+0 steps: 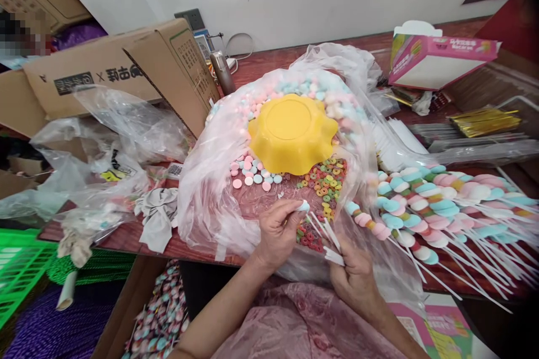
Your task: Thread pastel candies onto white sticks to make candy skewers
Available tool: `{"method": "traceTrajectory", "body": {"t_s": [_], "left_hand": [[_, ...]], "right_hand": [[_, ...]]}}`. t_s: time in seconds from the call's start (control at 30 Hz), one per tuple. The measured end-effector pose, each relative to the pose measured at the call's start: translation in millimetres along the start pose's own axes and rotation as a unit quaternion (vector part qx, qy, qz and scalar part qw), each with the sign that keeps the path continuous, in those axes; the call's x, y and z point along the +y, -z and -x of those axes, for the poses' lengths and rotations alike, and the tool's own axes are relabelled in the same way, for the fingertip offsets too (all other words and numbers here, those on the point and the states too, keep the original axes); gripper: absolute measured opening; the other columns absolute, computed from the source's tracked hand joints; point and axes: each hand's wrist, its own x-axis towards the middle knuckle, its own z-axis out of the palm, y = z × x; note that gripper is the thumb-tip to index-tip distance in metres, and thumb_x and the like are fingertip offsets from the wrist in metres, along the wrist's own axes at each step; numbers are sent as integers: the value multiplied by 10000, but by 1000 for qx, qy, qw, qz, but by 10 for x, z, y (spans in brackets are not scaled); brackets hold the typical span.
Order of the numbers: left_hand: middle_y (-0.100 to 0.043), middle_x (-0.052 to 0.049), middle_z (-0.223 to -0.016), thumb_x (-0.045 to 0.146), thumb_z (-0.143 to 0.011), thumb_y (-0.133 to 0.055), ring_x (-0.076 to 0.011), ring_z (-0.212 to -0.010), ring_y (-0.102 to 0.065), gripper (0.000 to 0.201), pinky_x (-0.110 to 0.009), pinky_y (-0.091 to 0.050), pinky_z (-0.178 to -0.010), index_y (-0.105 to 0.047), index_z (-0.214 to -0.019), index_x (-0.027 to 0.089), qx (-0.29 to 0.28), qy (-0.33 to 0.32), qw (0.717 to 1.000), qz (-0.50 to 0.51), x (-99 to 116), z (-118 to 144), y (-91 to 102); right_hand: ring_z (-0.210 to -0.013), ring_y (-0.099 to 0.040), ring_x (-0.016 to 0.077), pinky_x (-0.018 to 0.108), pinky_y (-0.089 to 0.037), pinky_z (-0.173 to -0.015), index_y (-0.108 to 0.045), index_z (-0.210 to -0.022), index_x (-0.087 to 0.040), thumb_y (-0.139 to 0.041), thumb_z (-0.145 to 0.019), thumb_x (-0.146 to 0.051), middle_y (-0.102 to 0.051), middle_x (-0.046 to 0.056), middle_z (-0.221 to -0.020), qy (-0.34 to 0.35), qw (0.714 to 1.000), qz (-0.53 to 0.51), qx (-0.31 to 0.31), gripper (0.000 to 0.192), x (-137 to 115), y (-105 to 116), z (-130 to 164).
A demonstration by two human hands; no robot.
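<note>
Clearly, a pale blue round candy (302,206) is pinched between the fingertips of the left hand (278,233), right at the tips of a small bunch of white sticks (327,235) that the right hand (356,280) is clenched around lower down. Both hands are held over the near edge of the bench (138,241), just in front of loose pastel candies (252,174) and coloured ring candies (324,182) spread on clear plastic sheeting (210,179). An upturned yellow bowl (292,132) is set on the pile behind them, and finished candy skewers (442,202) are laid in a row to the right.

Several risks can be judged from here. The candy could be cracked or dropped if it is pushed on off-centre, since several sticks are gripped together (their tips are splayed apart). A stick could be slipped from the bunch and lost over the bench edge, where a box of wrapped sweets (162,320) is seen below.

How many sticks are held cannot be counted. Whether the candy is already threaded is hidden by the fingers. The brown cartons (126,67) at left are cut off by the frame.
</note>
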Motion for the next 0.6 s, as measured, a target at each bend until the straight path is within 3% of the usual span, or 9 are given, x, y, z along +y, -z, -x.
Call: {"method": "traceTrajectory", "body": {"t_s": [0.17,0.3,0.43,0.6], "left_hand": [[-767,-121,-1050,23,-879,-554,-204,-1012,-732,310,-361,-617,-878,-704,-1104,176,-54,-155,980,-108,-39,-10,2],[-762,-122,-1059,37,-888,-517,-198,-1018,-733,311,-343,-629,-878,-685,-1113,173,-65,-154,976,-140,-57,29,-59],[-742,-125,-1092,32,-869,-480,-208,-1061,-715,351,-341,-630,-873,-647,-1148,162,-88,-182,968,-147,-61,-3,-140],[-720,-148,-1047,48,-857,-438,-197,-944,-713,311,-314,-621,-805,-623,-1101,104,-181,-228,944,-157,-58,-163,-118]], "right_hand": [[-588,-626,165,252,-526,-571,-681,-1177,-203,-468,-842,-92,-711,-5,-751,-74,997,-25,-14,412,60,-15,52],[-629,-612,166,265,-527,-613,-692,-1146,-202,-510,-882,-151,-694,6,-775,-85,996,-33,1,325,58,11,62],[-542,-539,152,260,-480,-534,-703,-1033,-186,-532,-910,-249,-587,-17,-616,-140,988,-58,10,220,43,17,56],[-463,-424,112,228,-360,-433,-669,-837,-191,-587,-907,-376,-465,-44,-529,-222,968,-120,5,214,14,119,10]]}}
